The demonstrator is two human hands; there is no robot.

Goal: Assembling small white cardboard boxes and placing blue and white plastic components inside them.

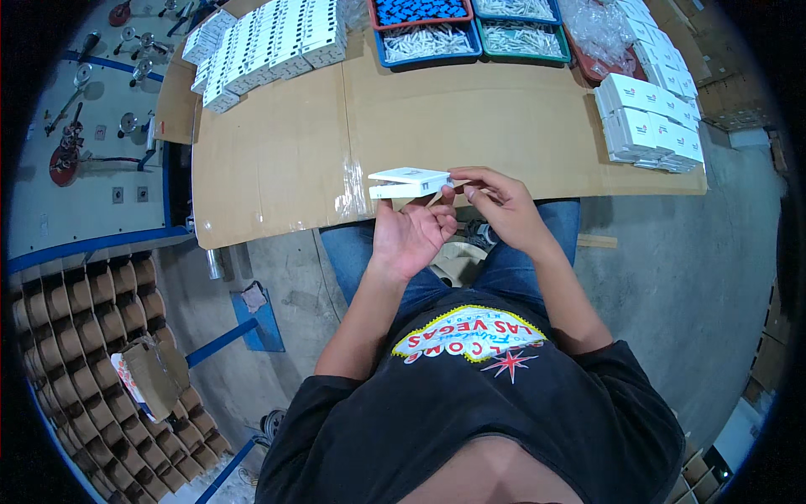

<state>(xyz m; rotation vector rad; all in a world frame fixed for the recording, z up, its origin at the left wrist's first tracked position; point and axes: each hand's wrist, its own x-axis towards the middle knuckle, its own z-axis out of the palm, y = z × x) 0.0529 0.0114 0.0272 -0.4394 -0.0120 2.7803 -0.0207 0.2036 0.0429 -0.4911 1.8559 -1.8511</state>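
Note:
A small flat white box [395, 191] is held up at the near edge of the cardboard-covered table, its lid raised a little at the left side. My left hand [413, 235] supports it from below, palm up, with the fingers curled under and behind it. At the box's right end, my right hand [501, 204] touches the lid's corner with its fingertips, thumb and fingers bent close together. What lies inside the box is hidden.
Many white boxes [281, 42] stand in rows at the far left; more stacked white boxes [646, 122] are at the right. Trays of white slim pieces [428, 44] and a tray of blue pieces [420, 10] line the far edge. A partitioned cardboard rack [92, 336] is at lower left.

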